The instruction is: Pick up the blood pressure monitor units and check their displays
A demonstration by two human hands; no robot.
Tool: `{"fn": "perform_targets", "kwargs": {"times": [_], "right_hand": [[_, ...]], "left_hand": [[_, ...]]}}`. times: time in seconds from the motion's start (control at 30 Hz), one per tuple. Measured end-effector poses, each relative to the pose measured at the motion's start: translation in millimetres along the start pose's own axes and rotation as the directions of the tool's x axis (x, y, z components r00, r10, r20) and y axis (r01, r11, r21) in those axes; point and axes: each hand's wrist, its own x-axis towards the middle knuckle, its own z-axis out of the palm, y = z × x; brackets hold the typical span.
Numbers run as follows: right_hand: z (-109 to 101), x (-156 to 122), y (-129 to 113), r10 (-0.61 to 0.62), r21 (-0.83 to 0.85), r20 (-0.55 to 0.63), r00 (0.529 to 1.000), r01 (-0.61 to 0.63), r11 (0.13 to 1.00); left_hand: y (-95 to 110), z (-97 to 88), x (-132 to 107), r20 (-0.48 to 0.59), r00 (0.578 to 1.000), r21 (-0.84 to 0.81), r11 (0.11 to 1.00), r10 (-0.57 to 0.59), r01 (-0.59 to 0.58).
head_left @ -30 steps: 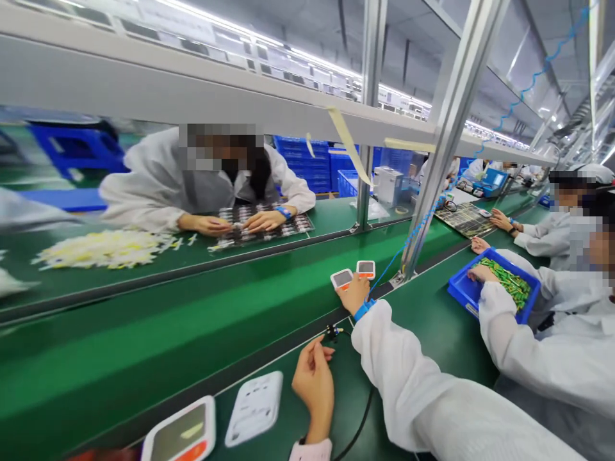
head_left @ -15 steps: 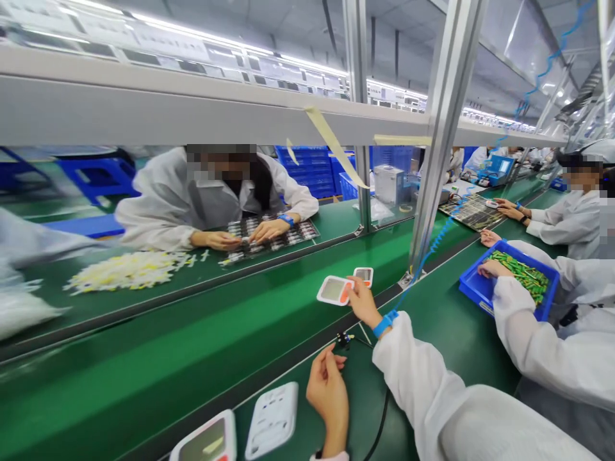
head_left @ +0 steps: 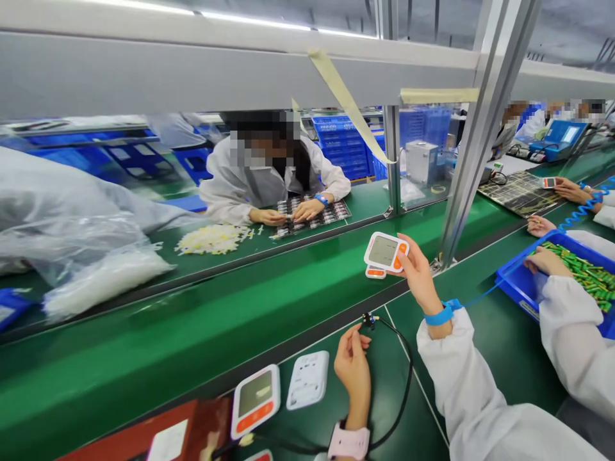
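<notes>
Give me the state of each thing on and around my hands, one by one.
Right hand: grip closed on the held device.
Held device: raised, screen showing toward the camera.
Left hand: fingers bent; contact with the connector unclear.
Connector: joined to the black cable.
Black cable: curved.
White panel: lying flat.
Nearer device: lying screen up.
Blue tray: uncovered, containing green parts.

Bright, even, cool-white light; overhead strip lamps [head_left: 254,21] blown out along the top. Soft sheen on green belt [head_left: 144,339], glints on plastic bag [head_left: 96,243]. Shadows faint. Held device [head_left: 384,250] fairly sharp; left background [head_left: 134,157] soft, smeared. Wide-angle stretch toward edges. Pixelated patches [head_left: 264,146] in places.
</notes>
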Motion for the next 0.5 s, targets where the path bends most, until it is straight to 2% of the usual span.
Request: {"fn": "perform_targets", "kwargs": {"times": [0.2,0.5], "right_hand": [[0,-3,-9,0.008,-0.009,-0.036,0.999,-0.008,1.000],[-7,-3,-12,0.022,-0.050,-0.009,1.000,-0.022,0.999]], "left_hand": [[2,0.3,-1,-0.001,1.000,0.000,1.000,-0.021,0.021],[8,2.2,-4,0.001,1.000,0.016,0.999,-0.029,0.029]]}}
